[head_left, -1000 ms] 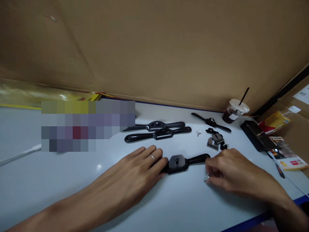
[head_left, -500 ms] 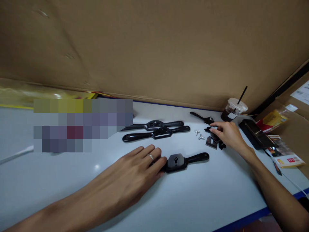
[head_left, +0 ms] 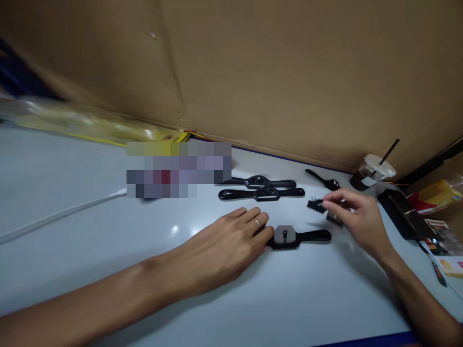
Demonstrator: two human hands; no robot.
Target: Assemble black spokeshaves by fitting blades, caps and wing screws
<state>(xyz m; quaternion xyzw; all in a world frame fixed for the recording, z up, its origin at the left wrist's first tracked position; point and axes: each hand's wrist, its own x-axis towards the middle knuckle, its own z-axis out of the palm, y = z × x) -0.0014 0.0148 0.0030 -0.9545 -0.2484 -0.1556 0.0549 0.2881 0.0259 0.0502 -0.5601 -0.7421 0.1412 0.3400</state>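
Observation:
My left hand (head_left: 237, 241), a ring on one finger, grips the left handle of a black spokeshave (head_left: 306, 236) lying on the table. A grey blade plate (head_left: 285, 234) sits on its middle, with a dark screw through the slot. Between thumb and fingertips, my right hand (head_left: 358, 217) pinches a small black metal piece (head_left: 316, 206) above the table. Beneath that hand lies a dark blade (head_left: 334, 220), partly covered. Silver wing screws (head_left: 314, 198) show just behind the held piece.
Two more black spokeshaves (head_left: 266, 193) lie behind my left hand. Farther right are another black tool (head_left: 325, 180), a lidded cup with a straw (head_left: 372, 172) and a dark case (head_left: 401, 212). A white cable (head_left: 65, 214) runs at left; a cardboard wall (head_left: 289, 72) stands behind.
My right hand has lifted the small black piece off the table and brought it toward the spokeshave. My left hand keeps its grip. The view has turned left.

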